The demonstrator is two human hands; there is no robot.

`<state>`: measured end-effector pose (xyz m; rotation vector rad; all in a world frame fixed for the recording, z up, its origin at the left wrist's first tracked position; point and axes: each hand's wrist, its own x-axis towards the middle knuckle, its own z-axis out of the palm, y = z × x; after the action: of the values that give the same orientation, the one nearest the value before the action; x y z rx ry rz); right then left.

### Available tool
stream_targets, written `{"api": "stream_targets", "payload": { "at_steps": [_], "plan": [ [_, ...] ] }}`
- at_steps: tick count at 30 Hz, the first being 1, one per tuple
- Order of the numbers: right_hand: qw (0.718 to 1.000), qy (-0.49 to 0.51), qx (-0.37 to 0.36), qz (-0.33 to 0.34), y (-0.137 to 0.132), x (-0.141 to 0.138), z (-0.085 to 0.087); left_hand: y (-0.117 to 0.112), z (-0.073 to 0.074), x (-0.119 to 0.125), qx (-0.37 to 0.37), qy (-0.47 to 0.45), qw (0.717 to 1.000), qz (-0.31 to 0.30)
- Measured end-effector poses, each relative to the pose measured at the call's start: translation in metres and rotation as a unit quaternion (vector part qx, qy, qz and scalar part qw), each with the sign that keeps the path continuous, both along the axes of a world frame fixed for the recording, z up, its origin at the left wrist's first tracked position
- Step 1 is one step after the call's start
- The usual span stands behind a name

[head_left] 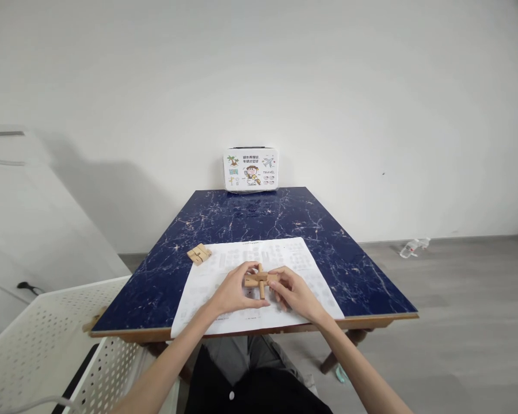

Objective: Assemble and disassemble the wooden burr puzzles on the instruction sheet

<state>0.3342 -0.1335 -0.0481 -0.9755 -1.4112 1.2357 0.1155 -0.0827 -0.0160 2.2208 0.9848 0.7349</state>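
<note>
A wooden cross-shaped puzzle [259, 280] of interlocked sticks is held above a white printed sheet [304, 263] on a dark blue marbled table [250, 218]. My left hand [232, 291] grips its left end with fingers curled round it. My right hand [294, 292] pinches its right end. A small pile of loose wooden pieces [199, 253] lies on the table just left of the sheet, a hand's width from my left hand.
A white tin with a cartoon travel picture [251, 169] stands at the table's far edge against the wall. A white perforated basket [47, 351] sits at the near left. A clear plastic bottle [412, 248] lies on the grey floor at right.
</note>
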Motion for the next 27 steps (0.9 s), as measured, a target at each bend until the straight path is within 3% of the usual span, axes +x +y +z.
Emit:
{"api": "stream_targets", "payload": {
  "at_steps": [11,21,27],
  "plan": [
    [1.0,0.004,0.009,-0.013,0.0022,0.0022,-0.0051,0.0009,-0.0005,0.0007,0.013,0.003,1.0,-0.016],
    [0.999,0.046,0.009,0.0,0.0053,0.0038,0.003,0.0005,-0.0009,0.0,0.027,0.01,0.999,-0.014],
    [0.998,0.051,0.018,-0.037,0.0012,0.0039,0.0044,-0.0004,-0.0002,0.0004,0.037,0.008,0.999,-0.019]
  ]
}}
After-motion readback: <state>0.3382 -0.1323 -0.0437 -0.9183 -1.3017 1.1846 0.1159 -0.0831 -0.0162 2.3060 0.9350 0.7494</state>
